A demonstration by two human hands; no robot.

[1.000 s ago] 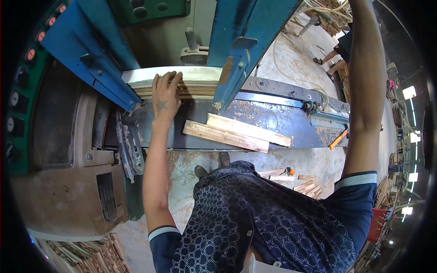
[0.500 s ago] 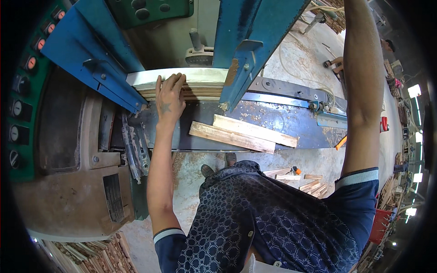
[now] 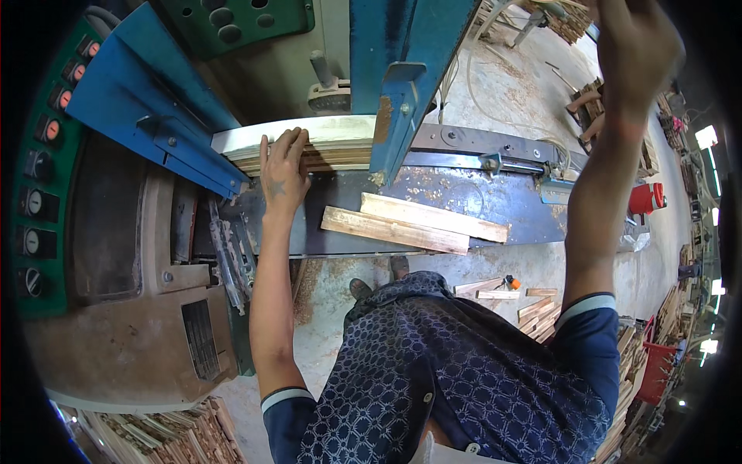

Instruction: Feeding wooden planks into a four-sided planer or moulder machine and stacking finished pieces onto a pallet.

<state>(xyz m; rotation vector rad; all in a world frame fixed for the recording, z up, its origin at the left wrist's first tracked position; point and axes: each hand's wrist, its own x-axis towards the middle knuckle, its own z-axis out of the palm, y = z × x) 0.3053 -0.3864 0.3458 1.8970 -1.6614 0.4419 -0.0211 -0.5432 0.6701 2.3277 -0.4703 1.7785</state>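
Newly in view since the earlier frame, a worker's right hand (image 3: 641, 50) appears raised past the rear right corner of a dark metal table (image 3: 332, 192). From left, a blue guide (image 3: 166, 100) slants beside the left hand (image 3: 284, 174), whose unclenched fingers rest across a stack of boards (image 3: 344, 147) near the table's rear edge. Past a second blue guide (image 3: 402, 97), two loose wood strips (image 3: 394, 230) lie side by side, the nearer reaching the front edge. Blur and cropping leave the right fingers' grip unclear.
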